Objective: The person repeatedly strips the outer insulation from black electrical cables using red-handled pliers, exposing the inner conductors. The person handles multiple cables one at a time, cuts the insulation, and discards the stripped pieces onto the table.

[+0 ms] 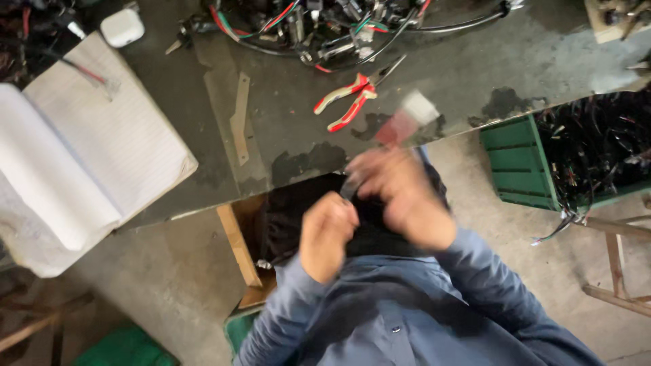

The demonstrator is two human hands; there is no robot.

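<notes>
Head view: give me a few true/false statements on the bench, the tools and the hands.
1. The red-handled pliers lie on the bench. True.
2. The open notebook lies on the floor. False: it lies on the bench's left end.
3. Both hands, left and right, are close together below the bench edge. True.
4. The green crate is filled with paper. False: it holds tangled wires.
5. The right hand grips the pliers. False: the pliers lie apart from it.

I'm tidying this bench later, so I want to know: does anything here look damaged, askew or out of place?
The dark table top looks worn, with patches peeled near its front edge. The open notebook hangs askew over the left edge. Red-handled pliers lie loose beside a tangle of wires. Both hands are too blurred to judge.
</notes>
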